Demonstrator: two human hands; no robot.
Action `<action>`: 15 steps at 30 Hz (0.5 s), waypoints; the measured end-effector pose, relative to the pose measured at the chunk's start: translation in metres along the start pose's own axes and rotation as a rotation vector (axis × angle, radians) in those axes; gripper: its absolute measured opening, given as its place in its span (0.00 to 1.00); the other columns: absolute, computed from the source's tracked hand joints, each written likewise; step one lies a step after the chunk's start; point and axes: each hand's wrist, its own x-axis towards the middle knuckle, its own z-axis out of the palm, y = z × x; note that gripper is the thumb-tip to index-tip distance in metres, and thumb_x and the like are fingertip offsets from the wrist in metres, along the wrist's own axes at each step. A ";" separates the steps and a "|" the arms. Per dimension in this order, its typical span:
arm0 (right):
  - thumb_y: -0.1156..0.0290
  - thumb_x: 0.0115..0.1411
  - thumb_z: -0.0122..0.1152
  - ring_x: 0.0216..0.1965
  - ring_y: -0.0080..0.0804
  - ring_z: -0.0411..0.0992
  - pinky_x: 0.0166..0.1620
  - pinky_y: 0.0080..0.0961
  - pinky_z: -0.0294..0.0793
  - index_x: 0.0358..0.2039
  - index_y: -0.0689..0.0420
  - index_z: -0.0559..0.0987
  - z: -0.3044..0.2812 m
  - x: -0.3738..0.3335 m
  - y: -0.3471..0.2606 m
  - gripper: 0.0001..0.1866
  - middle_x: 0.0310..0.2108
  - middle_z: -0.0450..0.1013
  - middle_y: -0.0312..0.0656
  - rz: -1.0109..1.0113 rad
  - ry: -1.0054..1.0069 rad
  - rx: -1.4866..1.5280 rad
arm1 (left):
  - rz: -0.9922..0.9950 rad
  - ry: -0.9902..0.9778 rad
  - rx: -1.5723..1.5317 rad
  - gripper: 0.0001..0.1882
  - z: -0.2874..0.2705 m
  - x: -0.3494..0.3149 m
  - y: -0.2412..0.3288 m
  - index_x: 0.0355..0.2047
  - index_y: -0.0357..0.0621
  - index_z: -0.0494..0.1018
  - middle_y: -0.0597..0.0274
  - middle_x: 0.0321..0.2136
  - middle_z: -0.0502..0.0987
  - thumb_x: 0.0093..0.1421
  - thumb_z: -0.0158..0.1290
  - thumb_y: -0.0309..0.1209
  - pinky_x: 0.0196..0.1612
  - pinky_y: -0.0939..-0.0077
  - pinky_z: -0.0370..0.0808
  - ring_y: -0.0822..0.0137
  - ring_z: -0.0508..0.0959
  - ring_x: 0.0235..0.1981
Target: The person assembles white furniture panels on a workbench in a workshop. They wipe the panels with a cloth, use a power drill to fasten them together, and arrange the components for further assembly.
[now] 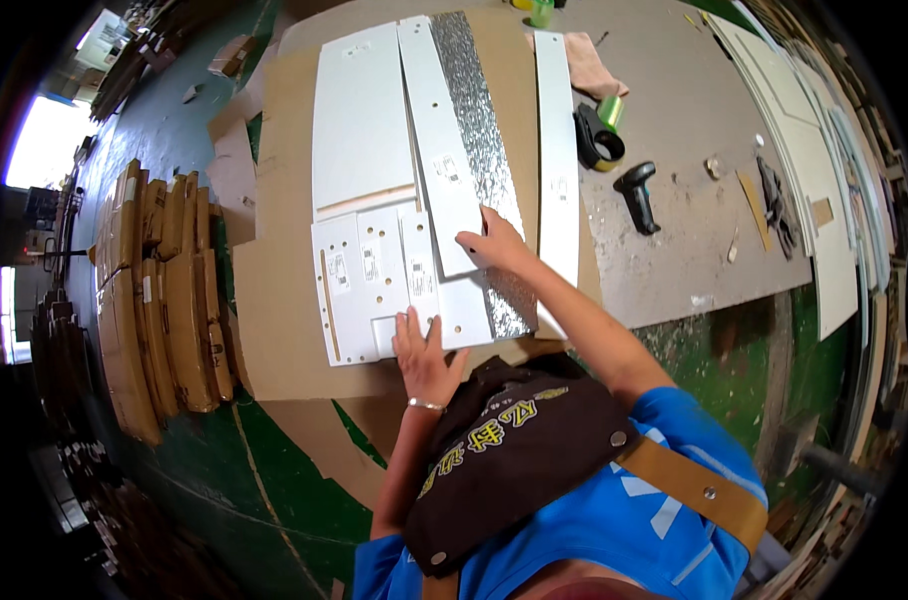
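Observation:
My right hand (499, 246) grips the near end of a long narrow white panel (440, 130), thumb on its top face and the other fingers partly hidden. This panel lies aslant over other white boards and a strip of silvery speckled sheet (474, 100). My left hand (430, 366) rests with fingers apart on the near edge of a smaller white panel (370, 290) that has drilled holes and labels. Beyond that one lies a larger plain white panel (359, 110). Another narrow white board (558, 170) lies to the right. Brown cardboard (284, 340) is spread beneath them.
On the grey table (674, 270) at right are a black handheld scanner (638, 198), a black tape dispenser (598, 140), a green tape roll (610, 111), a pink cloth (589, 66) and dark gloves (777, 210). Wrapped cardboard packages (164, 300) stand at left; panels (824, 200) lean at right.

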 end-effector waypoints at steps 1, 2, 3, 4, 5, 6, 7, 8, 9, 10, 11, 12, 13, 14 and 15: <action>0.58 0.53 0.59 0.38 0.45 0.75 0.45 0.34 0.73 0.45 0.64 0.74 -0.012 -0.003 -0.007 0.25 0.38 0.76 0.53 0.058 -0.158 -0.030 | -0.009 0.013 0.009 0.33 -0.003 -0.019 -0.010 0.53 0.43 0.68 0.40 0.63 0.52 0.48 0.62 0.42 0.62 0.43 0.49 0.40 0.48 0.66; 0.58 0.53 0.58 0.39 0.46 0.75 0.46 0.34 0.72 0.46 0.62 0.74 -0.025 -0.008 -0.016 0.24 0.38 0.76 0.52 0.116 -0.315 -0.059 | -0.016 0.028 0.015 0.32 -0.005 -0.031 -0.019 0.54 0.45 0.68 0.41 0.63 0.52 0.48 0.62 0.42 0.62 0.43 0.49 0.40 0.48 0.66; 0.59 0.55 0.55 0.41 0.46 0.75 0.45 0.34 0.72 0.45 0.58 0.77 -0.034 -0.021 -0.025 0.20 0.38 0.77 0.50 0.044 -0.189 -0.144 | -0.047 0.024 -0.005 0.32 -0.006 -0.040 -0.027 0.54 0.49 0.68 0.43 0.64 0.52 0.48 0.62 0.41 0.62 0.43 0.50 0.41 0.49 0.66; 0.58 0.56 0.53 0.40 0.47 0.75 0.45 0.34 0.72 0.43 0.56 0.79 -0.048 -0.029 -0.029 0.20 0.37 0.77 0.49 -0.052 -0.135 -0.188 | -0.061 0.011 -0.029 0.31 -0.008 -0.048 -0.032 0.53 0.48 0.69 0.43 0.63 0.54 0.48 0.61 0.40 0.61 0.43 0.51 0.41 0.51 0.65; 0.58 0.56 0.54 0.40 0.45 0.75 0.45 0.33 0.73 0.41 0.56 0.80 -0.058 -0.037 -0.036 0.18 0.37 0.77 0.48 -0.001 -0.057 -0.198 | -0.065 0.027 -0.049 0.31 -0.010 -0.054 -0.038 0.53 0.48 0.69 0.43 0.62 0.55 0.48 0.62 0.38 0.62 0.47 0.53 0.41 0.52 0.64; 0.59 0.56 0.54 0.39 0.45 0.75 0.46 0.32 0.73 0.43 0.55 0.80 -0.069 -0.039 -0.033 0.18 0.36 0.78 0.47 0.017 0.047 -0.218 | -0.068 0.041 -0.071 0.30 -0.011 -0.059 -0.042 0.53 0.48 0.70 0.43 0.62 0.56 0.48 0.62 0.36 0.62 0.51 0.54 0.41 0.53 0.64; 0.60 0.55 0.55 0.39 0.41 0.75 0.46 0.31 0.73 0.44 0.54 0.79 -0.081 -0.045 -0.024 0.18 0.35 0.78 0.44 0.059 0.120 -0.189 | -0.051 0.062 -0.085 0.30 -0.012 -0.066 -0.048 0.54 0.48 0.69 0.42 0.62 0.56 0.48 0.62 0.35 0.62 0.51 0.54 0.41 0.53 0.64; 0.62 0.53 0.58 0.45 0.43 0.73 0.51 0.34 0.69 0.49 0.55 0.76 -0.085 -0.042 0.014 0.22 0.41 0.75 0.49 -0.077 0.297 -0.144 | -0.026 0.090 -0.105 0.30 -0.010 -0.064 -0.052 0.54 0.47 0.69 0.42 0.62 0.56 0.48 0.62 0.34 0.62 0.51 0.55 0.40 0.54 0.63; 0.62 0.52 0.61 0.49 0.47 0.69 0.54 0.35 0.67 0.52 0.56 0.73 -0.092 -0.042 0.049 0.26 0.46 0.71 0.53 -0.109 0.391 -0.318 | -0.041 0.108 -0.101 0.31 -0.010 -0.062 -0.053 0.54 0.47 0.69 0.42 0.62 0.56 0.48 0.62 0.33 0.62 0.50 0.54 0.40 0.54 0.63; 0.62 0.50 0.63 0.53 0.50 0.65 0.56 0.37 0.64 0.55 0.57 0.69 -0.092 -0.049 0.075 0.31 0.52 0.66 0.57 -0.136 0.478 -0.490 | -0.055 0.125 -0.121 0.31 -0.009 -0.066 -0.055 0.54 0.47 0.69 0.42 0.62 0.55 0.48 0.62 0.32 0.62 0.50 0.54 0.40 0.54 0.63; 0.62 0.49 0.65 0.55 0.53 0.62 0.57 0.39 0.62 0.57 0.56 0.67 -0.086 -0.054 0.081 0.34 0.54 0.63 0.58 -0.048 0.447 -0.498 | -0.060 0.156 -0.139 0.31 -0.006 -0.062 -0.059 0.54 0.47 0.69 0.42 0.62 0.55 0.48 0.62 0.32 0.62 0.50 0.54 0.40 0.54 0.63; 0.62 0.48 0.66 0.57 0.56 0.59 0.58 0.42 0.60 0.58 0.56 0.65 -0.078 -0.061 0.087 0.37 0.56 0.60 0.60 0.042 0.416 -0.506 | -0.065 0.186 -0.157 0.31 -0.004 -0.060 -0.062 0.54 0.47 0.69 0.42 0.63 0.55 0.48 0.62 0.32 0.62 0.50 0.55 0.40 0.54 0.63; 0.62 0.47 0.68 0.59 0.58 0.56 0.59 0.44 0.59 0.59 0.56 0.63 -0.070 -0.066 0.090 0.40 0.59 0.56 0.61 0.134 0.391 -0.505 | -0.049 0.218 -0.155 0.31 -0.008 -0.055 -0.059 0.54 0.46 0.69 0.41 0.62 0.56 0.47 0.62 0.29 0.62 0.49 0.55 0.41 0.54 0.63; 0.61 0.46 0.68 0.59 0.58 0.55 0.58 0.45 0.59 0.60 0.55 0.63 -0.060 -0.070 0.089 0.41 0.59 0.55 0.61 0.157 0.405 -0.569 | -0.035 0.207 -0.134 0.30 -0.009 -0.053 -0.062 0.54 0.45 0.69 0.40 0.62 0.56 0.48 0.61 0.29 0.62 0.48 0.55 0.40 0.54 0.63; 0.61 0.45 0.69 0.60 0.58 0.54 0.58 0.47 0.59 0.60 0.55 0.62 -0.049 -0.072 0.086 0.42 0.59 0.55 0.60 0.182 0.418 -0.634 | -0.020 0.197 -0.114 0.30 -0.009 -0.054 -0.066 0.54 0.44 0.68 0.40 0.61 0.57 0.49 0.61 0.29 0.61 0.47 0.55 0.38 0.54 0.63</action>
